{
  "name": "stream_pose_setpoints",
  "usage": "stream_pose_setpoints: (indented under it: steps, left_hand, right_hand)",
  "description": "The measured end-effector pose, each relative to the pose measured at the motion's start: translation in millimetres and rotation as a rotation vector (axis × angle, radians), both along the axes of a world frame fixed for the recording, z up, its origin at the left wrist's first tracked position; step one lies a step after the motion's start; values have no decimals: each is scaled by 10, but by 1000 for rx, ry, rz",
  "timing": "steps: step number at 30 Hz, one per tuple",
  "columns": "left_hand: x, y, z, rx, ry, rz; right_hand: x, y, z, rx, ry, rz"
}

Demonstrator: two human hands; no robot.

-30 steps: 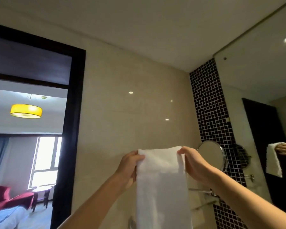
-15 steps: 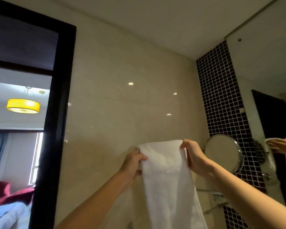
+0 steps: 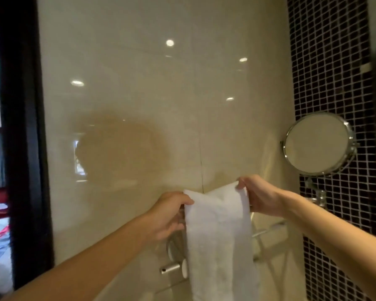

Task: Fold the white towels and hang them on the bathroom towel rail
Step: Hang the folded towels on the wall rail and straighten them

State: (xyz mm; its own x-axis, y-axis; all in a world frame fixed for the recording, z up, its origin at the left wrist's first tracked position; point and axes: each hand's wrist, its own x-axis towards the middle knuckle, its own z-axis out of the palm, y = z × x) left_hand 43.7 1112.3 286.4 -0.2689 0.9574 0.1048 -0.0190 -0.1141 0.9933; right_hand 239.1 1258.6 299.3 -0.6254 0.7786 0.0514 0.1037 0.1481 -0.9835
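A folded white towel hangs as a long strip between two hands before a beige wall, with the left hand and the slightly higher right hand each pinching a top corner, and chrome bars just below the right hand.

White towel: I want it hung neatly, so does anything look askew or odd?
Yes. The white towel has a slanted top edge: the right hand pinches its corner higher than the left hand, and the edge dips between them.
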Motion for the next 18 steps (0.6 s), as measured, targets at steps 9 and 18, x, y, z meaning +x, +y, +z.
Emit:
stream_pose_setpoints:
  steps: [9, 18]
  left_hand:
    - [29, 56, -414, -265, 121, 136]
    - [39, 164, -506, -236, 318, 250]
  right_hand:
    - [-17, -129, -434, -34, -268, -93]
    - [-148, 73, -544, 92, -265, -236]
